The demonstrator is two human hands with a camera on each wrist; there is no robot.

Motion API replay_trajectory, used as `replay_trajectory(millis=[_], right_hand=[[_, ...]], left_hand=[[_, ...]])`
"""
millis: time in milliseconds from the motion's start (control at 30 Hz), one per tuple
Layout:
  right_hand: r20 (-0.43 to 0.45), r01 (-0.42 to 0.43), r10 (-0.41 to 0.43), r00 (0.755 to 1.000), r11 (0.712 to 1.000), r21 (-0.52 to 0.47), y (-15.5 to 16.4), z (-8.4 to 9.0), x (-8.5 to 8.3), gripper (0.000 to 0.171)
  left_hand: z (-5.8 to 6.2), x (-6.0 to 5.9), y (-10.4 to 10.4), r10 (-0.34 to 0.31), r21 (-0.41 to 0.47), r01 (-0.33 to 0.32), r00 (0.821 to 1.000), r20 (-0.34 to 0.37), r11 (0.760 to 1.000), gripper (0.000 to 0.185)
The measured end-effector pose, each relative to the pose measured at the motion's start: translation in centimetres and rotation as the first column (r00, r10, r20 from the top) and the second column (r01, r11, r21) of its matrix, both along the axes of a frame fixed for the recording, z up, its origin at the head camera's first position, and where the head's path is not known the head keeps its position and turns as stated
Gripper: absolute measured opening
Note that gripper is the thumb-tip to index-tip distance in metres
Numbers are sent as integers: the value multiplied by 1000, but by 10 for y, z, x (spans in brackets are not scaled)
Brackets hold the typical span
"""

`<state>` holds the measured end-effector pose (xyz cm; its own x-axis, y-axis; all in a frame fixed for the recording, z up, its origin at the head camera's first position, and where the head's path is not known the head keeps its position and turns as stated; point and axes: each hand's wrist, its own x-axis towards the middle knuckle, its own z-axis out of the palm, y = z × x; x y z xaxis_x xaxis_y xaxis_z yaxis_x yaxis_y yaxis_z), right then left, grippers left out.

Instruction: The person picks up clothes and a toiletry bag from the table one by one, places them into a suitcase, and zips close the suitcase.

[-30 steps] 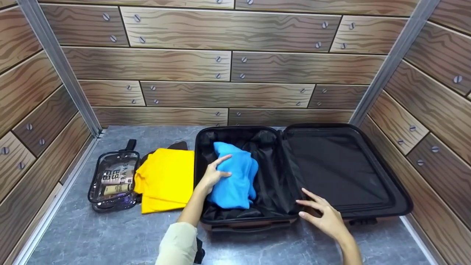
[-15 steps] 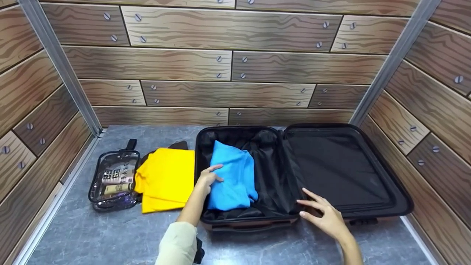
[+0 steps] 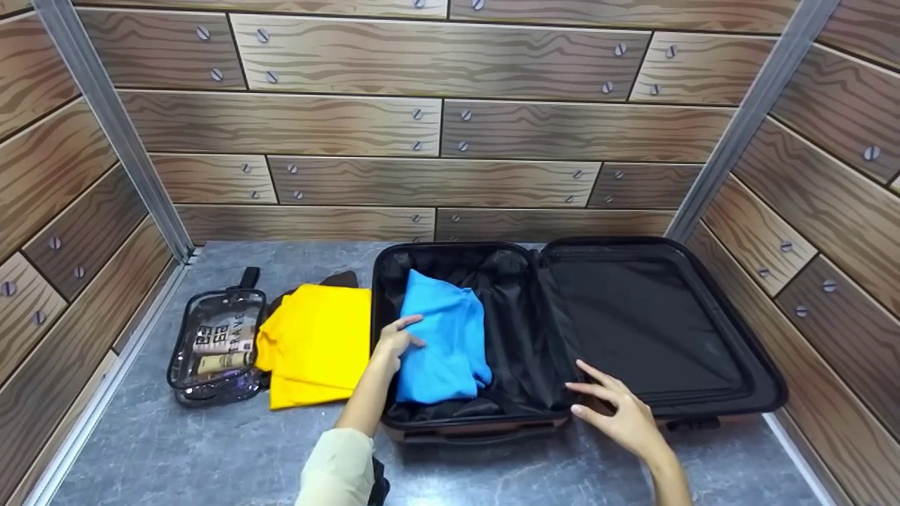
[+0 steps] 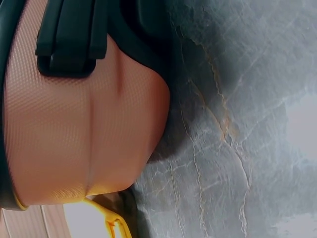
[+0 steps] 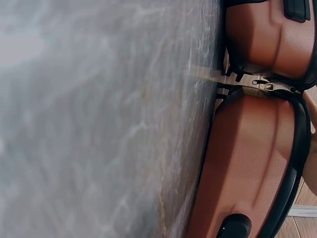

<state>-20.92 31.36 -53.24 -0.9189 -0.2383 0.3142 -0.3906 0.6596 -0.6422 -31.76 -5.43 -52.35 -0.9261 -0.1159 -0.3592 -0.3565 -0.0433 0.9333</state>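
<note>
A brown hard-shell suitcase [image 3: 464,426] lies open on the grey marble table [image 3: 211,450]. A folded blue garment [image 3: 446,337] lies in its left half, on black lining. My left hand [image 3: 397,341] rests on the garment's left edge with its fingers laid out flat. My right hand [image 3: 615,407] rests with spread fingers on the front rim, near the hinge between the two halves. The right half [image 3: 647,330] holds only black lining. The left wrist view shows the suitcase's shell [image 4: 74,139] and its black handle [image 4: 69,39], with no hand in sight.
A folded yellow garment [image 3: 316,344] lies left of the suitcase on top of a dark cloth [image 3: 341,279]. Further left stands a clear toiletry pouch [image 3: 218,344] with tubes inside. Wood-pattern walls [image 3: 436,126] close in the table on three sides.
My left hand slid from the middle of the blue garment to its left edge, and the garment lies flatter. The right hand has stayed where it was.
</note>
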Motion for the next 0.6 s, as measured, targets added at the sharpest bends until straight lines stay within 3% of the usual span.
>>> replay_trajectory(millis=[267,467,600], right_hand=[[-2,5,-5,1000,1000,3,0,0,0,33],[2,0,0,1000,1000,7,0,0,-1,34],[13,5,-6,1000,1000,2,-1,1,0,34]], left_hand=[[4,1,0,32,-71,-44,984,-173,996,59],[18,5,-6,-38,-209,-13,971,-235,978,59],[31,11,-14,-106,-263,25,949,-298,965,51]])
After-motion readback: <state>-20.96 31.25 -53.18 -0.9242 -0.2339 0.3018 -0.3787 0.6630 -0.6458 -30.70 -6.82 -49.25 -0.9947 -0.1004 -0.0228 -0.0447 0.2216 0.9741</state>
